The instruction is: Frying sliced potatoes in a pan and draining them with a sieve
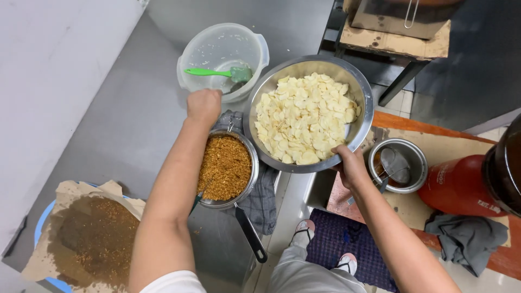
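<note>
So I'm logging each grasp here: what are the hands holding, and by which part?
Right hand grips the steel bowl of pale slices by its near rim. Left hand is fisted beside it; what it holds cannot be told.

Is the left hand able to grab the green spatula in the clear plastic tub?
Probably yes: the left hand sits beside the tub's rim, and nothing covers the green spatula.

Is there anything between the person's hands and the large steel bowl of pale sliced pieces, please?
Nothing visible: the right hand already grips the large steel bowl by its near rim, and the left hand sits closed just beside its far-left rim.
</note>
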